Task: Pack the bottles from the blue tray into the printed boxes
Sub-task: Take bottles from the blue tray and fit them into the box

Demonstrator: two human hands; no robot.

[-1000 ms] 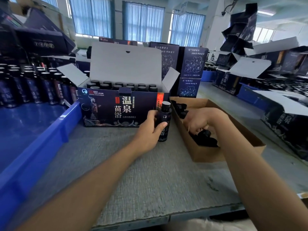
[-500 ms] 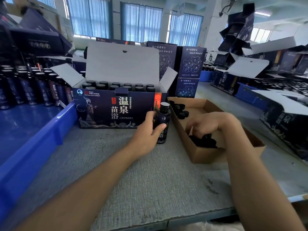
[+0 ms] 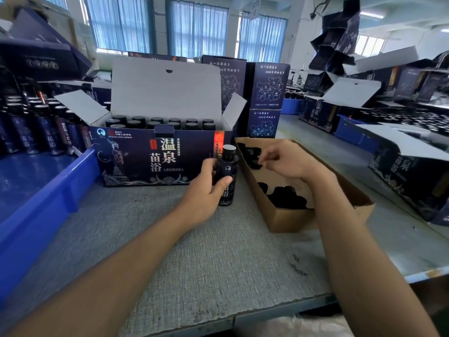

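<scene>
Left grip is closed round one dark bottle, thumb across the label and fingers behind. The bottle stands upright on the counter, just in front of the right end of the open printed box. It is out of the blue tray and not yet in the box.

Right grip hovers over the brown carton of loose black caps, fingers curled. I cannot tell whether it pinches a cap or holds nothing.

I judge this a capping step ahead of packing. Risks noted:

- The bottle is tall and narrow. Downward or sideways force at its top could tip it if the left grip loosens.
- A cap set on crooked could bind or leave a poor seal.
- The box already shows two rows of bottle tops. I cannot see a free slot, so forcing one in may jam against its neighbours.
- The raised box lid stands unsupported and could drop onto the hand.
</scene>
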